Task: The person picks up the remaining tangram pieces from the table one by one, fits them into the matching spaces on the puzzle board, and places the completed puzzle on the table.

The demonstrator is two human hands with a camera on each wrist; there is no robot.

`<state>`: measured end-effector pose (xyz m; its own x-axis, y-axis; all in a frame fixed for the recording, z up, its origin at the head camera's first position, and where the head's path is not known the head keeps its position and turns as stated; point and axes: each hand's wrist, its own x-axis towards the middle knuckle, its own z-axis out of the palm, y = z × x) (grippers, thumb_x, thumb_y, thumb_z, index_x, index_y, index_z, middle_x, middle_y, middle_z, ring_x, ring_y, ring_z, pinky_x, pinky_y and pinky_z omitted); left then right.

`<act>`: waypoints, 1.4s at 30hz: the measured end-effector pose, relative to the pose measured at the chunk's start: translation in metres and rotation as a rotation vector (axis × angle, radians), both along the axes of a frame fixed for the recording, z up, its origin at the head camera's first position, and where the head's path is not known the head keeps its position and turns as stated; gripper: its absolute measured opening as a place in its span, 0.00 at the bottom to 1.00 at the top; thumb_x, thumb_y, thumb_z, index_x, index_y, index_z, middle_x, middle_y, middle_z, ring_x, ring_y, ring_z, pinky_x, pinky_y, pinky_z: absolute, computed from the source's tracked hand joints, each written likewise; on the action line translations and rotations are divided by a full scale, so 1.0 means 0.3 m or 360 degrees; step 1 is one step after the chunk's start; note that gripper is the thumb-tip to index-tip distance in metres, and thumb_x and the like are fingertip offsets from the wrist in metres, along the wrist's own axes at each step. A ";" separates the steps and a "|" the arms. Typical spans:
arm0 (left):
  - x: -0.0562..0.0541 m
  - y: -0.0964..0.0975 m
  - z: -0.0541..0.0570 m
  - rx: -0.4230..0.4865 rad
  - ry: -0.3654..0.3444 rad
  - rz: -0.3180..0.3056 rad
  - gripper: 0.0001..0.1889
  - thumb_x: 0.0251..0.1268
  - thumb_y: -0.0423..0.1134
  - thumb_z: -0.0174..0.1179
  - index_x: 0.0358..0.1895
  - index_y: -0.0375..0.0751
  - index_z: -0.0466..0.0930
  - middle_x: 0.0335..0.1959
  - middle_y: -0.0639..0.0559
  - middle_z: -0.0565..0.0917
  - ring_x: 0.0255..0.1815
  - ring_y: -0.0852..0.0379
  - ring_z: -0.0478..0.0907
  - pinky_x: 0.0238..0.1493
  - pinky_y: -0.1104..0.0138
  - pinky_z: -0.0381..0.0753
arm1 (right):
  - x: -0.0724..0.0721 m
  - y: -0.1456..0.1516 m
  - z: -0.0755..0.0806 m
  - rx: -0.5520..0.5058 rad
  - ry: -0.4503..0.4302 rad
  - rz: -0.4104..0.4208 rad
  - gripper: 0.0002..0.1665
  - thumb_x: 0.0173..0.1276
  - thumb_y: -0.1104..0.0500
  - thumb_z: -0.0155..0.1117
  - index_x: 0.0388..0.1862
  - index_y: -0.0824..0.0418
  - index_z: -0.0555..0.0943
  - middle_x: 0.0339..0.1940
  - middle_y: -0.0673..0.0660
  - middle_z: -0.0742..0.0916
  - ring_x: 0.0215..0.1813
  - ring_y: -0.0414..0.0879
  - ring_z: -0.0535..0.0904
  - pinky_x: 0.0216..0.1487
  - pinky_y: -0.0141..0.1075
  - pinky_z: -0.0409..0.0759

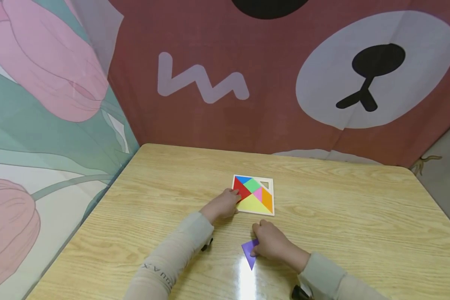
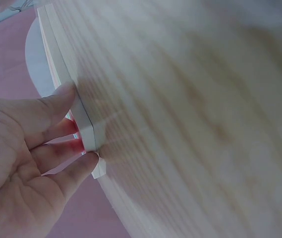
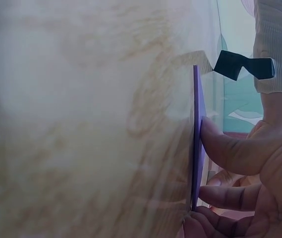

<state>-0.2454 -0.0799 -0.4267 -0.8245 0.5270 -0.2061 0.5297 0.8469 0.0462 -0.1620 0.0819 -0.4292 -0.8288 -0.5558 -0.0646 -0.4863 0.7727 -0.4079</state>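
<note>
A tangram board (image 1: 254,213) with a pale rim lies on the table, filled with flat red, blue, green, pink, orange and yellow pieces. One triangular gap near its far right corner shows bare wood. My left hand (image 1: 226,203) holds the board at its left side, fingertips over the red triangle (image 1: 237,184); thumb and little finger meet the edges around a corner in the left wrist view. Nearer to me, my right hand (image 1: 273,241) holds a purple triangle (image 1: 248,248) by thumb and fingers. The right wrist view shows this triangle (image 3: 197,148) edge-on, close against the table surface.
The pale wood-grain table (image 1: 360,216) extends on both sides of the board. Behind it hangs a red-brown cloth (image 1: 270,112) with a bear face, and a flower-patterned cloth (image 1: 60,137) is at the left. Both wrists carry dark straps.
</note>
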 end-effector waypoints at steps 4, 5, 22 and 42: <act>0.000 0.000 -0.004 0.0019 0.0001 -0.0004 0.24 0.55 0.43 0.57 0.55 0.36 0.69 0.58 0.43 0.66 0.60 0.47 0.59 0.60 0.65 0.56 | 0.000 0.000 0.003 -0.0007 -0.0054 -0.0032 0.23 0.35 0.53 0.74 0.19 0.59 0.67 0.20 0.52 0.66 0.23 0.45 0.62 0.22 0.34 0.62; 0.000 -0.001 -0.005 0.0027 0.0002 -0.0006 0.24 0.55 0.42 0.57 0.55 0.36 0.69 0.58 0.43 0.66 0.59 0.47 0.59 0.60 0.65 0.56 | 0.000 0.000 0.004 -0.0013 -0.0074 -0.0044 0.23 0.35 0.53 0.74 0.19 0.59 0.68 0.20 0.52 0.66 0.24 0.45 0.62 0.22 0.34 0.62; 0.003 -0.006 0.001 0.0043 0.0010 -0.0014 0.23 0.55 0.41 0.56 0.55 0.35 0.69 0.58 0.42 0.66 0.59 0.47 0.60 0.60 0.65 0.56 | 0.002 -0.003 -0.020 -0.0373 -0.0198 -0.0232 0.20 0.32 0.65 0.75 0.21 0.63 0.71 0.24 0.55 0.65 0.24 0.44 0.65 0.22 0.30 0.66; 0.004 -0.005 0.002 0.0046 -0.0007 -0.0007 0.23 0.56 0.42 0.56 0.55 0.36 0.69 0.58 0.43 0.66 0.59 0.47 0.60 0.60 0.65 0.57 | -0.025 0.007 -0.047 -0.0772 -0.0247 -0.0359 0.15 0.39 0.78 0.64 0.27 0.67 0.74 0.26 0.55 0.74 0.26 0.42 0.70 0.25 0.28 0.72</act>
<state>-0.2443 -0.0812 -0.4262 -0.8214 0.5363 -0.1942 0.5332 0.8429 0.0727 -0.1694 0.0841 -0.4433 -0.9319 -0.3618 0.0235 -0.2361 0.5565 -0.7966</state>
